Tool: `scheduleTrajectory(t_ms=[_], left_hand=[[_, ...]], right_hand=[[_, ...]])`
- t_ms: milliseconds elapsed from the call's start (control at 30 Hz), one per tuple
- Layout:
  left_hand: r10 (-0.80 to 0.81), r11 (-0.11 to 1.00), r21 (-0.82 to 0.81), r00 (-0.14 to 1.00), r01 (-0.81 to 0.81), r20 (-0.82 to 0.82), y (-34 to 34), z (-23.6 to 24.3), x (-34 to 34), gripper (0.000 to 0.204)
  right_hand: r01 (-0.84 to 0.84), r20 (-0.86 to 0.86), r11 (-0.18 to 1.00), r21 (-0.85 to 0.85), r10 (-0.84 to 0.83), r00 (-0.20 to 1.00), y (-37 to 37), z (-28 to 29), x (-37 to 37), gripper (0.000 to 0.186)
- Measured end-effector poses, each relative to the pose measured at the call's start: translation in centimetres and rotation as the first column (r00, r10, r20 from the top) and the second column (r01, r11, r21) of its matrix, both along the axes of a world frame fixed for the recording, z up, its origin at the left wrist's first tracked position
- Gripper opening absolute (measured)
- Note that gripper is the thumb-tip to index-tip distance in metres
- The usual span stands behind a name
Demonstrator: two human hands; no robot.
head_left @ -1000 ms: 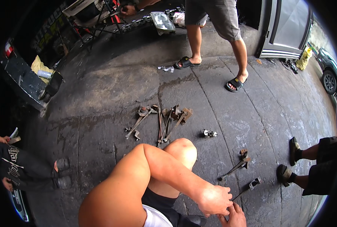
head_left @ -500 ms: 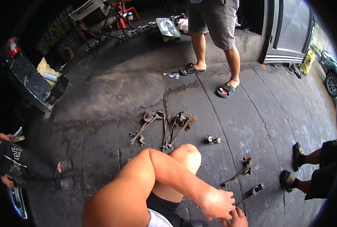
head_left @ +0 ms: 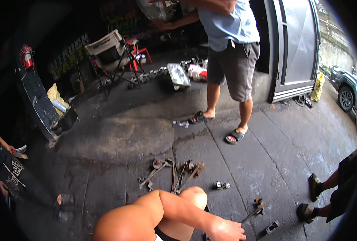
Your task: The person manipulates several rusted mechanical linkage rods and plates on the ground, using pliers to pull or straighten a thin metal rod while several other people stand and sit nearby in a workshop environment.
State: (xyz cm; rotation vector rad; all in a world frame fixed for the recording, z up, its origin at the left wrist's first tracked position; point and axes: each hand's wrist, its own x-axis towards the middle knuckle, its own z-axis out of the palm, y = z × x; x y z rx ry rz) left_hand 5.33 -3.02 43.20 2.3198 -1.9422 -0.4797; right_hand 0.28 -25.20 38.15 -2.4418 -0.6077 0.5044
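Observation:
My left hand [head_left: 226,229] is at the bottom centre, at the end of my arm, which crosses my raised knee. Its fingers are curled down, and what they hold, if anything, is hidden. To its right lies a small metal part [head_left: 272,227] with a thin rod leading down toward my hand. A rusty linkage with a bracket [head_left: 258,205] lies just above that. Beyond my knee are several rusty rods and brackets [head_left: 158,164] in a pile, with a small silver component [head_left: 222,185] beside them. My right hand is out of the picture.
A person in grey shorts [head_left: 230,72] stands ahead with arms raised to a bulky object. People stand at left [head_left: 10,172] and right [head_left: 335,188]. Behind are a folding chair [head_left: 106,50], a lamp unit [head_left: 177,74], a metal door [head_left: 295,48], a dark post [head_left: 38,100] and a vehicle [head_left: 346,92].
The view has tilted up, so the floor and parts sit lower and the standing person's torso and arms show. My right hand, earlier beside my left, has dropped out of view.

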Motion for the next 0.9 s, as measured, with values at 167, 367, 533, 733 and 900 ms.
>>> scheduleTrajectory(t_ms=[167, 367, 533, 733, 900], left_hand=[[-0.005, 0.999, -0.049, 0.998, 0.002, -0.06, -0.8, -1.8, -0.8, 0.052], [0.014, 0.992, -0.122, 0.987, -0.034, -0.161, -1.8, -4.1, -1.6, 0.052], [0.053, 0.998, -0.023, 0.98, -0.058, -0.193, -2.4, -2.4, -1.0, 0.051], [0.061, 0.998, -0.006, 0.976, -0.064, -0.21, -2.6, -2.4, -1.5, 0.049], [0.065, 0.997, -0.013, 0.97, -0.07, -0.234, -2.5, -1.3, -1.2, 0.047]], right_hand=[[-0.034, -0.187, 0.995, -0.099, 0.015, 0.982, -2.5, -0.6, -1.4, 0.052], [-0.048, -0.221, 0.993, -0.11, 0.022, 0.975, -3.6, 0.6, -2.1, 0.052], [-0.037, -0.229, 0.992, -0.124, 0.008, 0.973, -4.1, 0.7, -2.4, 0.052], [-0.037, -0.231, 0.992, -0.119, 0.008, 0.973, -4.4, 0.9, -2.3, 0.052], [-0.02, -0.235, 0.993, -0.119, -0.008, 0.972, -4.1, 1.6, -2.0, 0.054]])
